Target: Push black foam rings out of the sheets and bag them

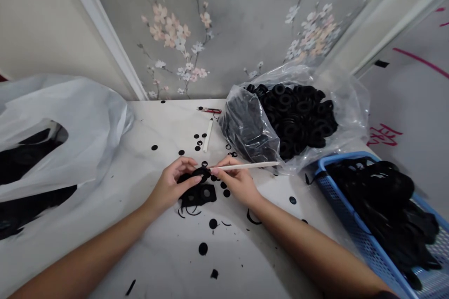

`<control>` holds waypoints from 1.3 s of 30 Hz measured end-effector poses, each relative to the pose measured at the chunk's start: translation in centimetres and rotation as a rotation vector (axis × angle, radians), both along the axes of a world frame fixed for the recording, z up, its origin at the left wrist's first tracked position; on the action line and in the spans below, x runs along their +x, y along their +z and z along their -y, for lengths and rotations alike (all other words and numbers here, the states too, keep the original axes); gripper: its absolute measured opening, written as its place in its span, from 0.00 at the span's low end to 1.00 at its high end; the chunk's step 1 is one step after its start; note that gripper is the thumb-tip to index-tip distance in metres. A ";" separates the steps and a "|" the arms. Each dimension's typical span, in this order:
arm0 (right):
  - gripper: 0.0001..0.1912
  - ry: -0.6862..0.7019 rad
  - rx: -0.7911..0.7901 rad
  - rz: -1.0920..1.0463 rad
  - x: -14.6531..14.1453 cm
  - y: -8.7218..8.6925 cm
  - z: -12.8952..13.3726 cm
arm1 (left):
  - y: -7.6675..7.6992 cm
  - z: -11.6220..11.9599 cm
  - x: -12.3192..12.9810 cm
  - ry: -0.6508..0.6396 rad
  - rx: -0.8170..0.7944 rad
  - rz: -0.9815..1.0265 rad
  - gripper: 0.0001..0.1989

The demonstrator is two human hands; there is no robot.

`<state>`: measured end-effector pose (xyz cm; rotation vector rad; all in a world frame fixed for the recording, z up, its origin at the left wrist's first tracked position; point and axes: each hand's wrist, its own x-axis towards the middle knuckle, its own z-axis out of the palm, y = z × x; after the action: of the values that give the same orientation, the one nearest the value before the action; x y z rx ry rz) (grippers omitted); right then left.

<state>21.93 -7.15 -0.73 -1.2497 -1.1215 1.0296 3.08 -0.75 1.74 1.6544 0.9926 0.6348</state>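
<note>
The left hand [173, 186] is curling its fingers around a small black rubber piece [202, 174], gripping it nearly closed between thumb and fingertips. The piece is sitting just above the table, and its exact shape is hard to make out behind the fingers. The right hand [235, 180] is pinching a thin white stick [245, 166] between thumb and fingers, and the stick's near end is reaching to the piece, seemingly touching it, while its far end is pointing away to the right.

Just below the hands, a punched black sheet [198, 195] is lying on the white table [164, 121], with black discs [203, 248] and thin scraps scattered around it. A second white stick [208, 135] is lying farther forward, near a small red-and-black tool [210, 110]. To the right, a clear bag [245, 124] is spilling black rings [291, 112], and a blue basket [336, 161] is holding a heap of black pieces. A white bag [59, 112] is slumping at the far left.
</note>
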 end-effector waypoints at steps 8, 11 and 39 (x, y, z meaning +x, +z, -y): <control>0.09 0.009 0.221 0.276 -0.3 0.0 0.4 | 0.3 0.2 0.2 0.023 -0.031 -0.019 0.13; 0.09 0.010 0.416 0.572 -0.5 0.0 0.6 | 0.5 0.4 0.6 0.047 -0.047 -0.016 0.13; 0.12 -0.110 0.291 0.631 -0.8 0.0 0.3 | 0.0 0.9 0.0 -0.093 -0.004 0.075 0.19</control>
<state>21.10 -7.41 -0.76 -1.4148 -1.5916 0.3621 3.13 -1.64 1.72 1.6508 0.8571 0.6274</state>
